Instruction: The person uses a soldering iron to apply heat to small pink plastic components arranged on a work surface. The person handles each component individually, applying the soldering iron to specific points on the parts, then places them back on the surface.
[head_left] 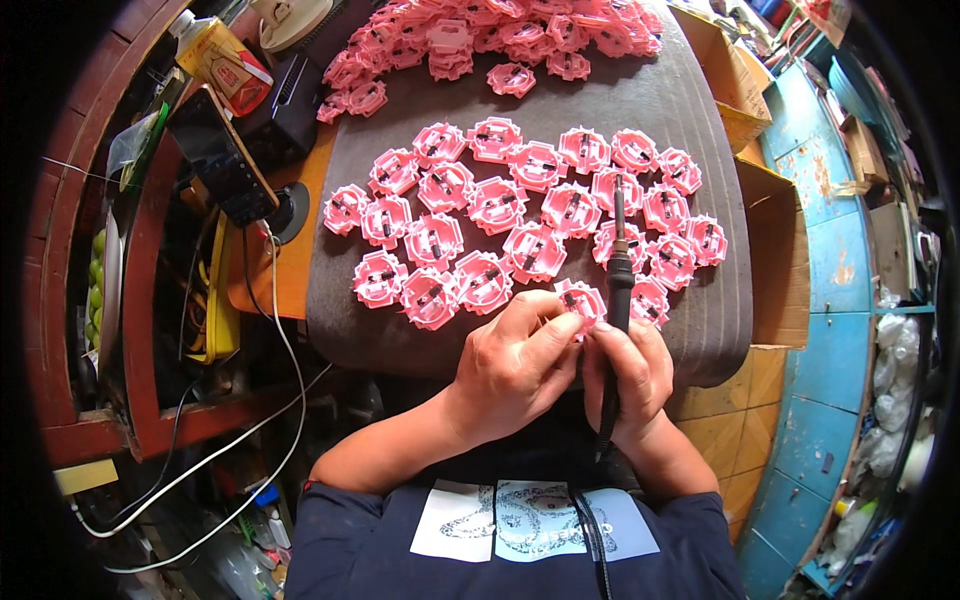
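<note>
My left hand (pixel 512 358) is closed, thumb and fingers pinching a pink plastic part (pixel 580 298) at the near edge of the dark worktop. In my right hand (pixel 638 378) is a black-handled soldering iron (pixel 620 285), its metal tip pointing away from me over the other parts. The right thumb and fingertips also meet at the near side of the pinched part; what lies between them is too small to make out. Several more pink parts with small black and metal pieces inside, such as this one (pixel 434 240), lie spread across the worktop.
A large heap of pink parts (pixel 450 40) covers the worktop's far end. A phone on a stand (pixel 222 155) with a white cable (pixel 290 350) stands at the left, near a bottle (pixel 225 65). Cardboard boxes (pixel 775 250) and blue cabinets (pixel 825 355) flank the right.
</note>
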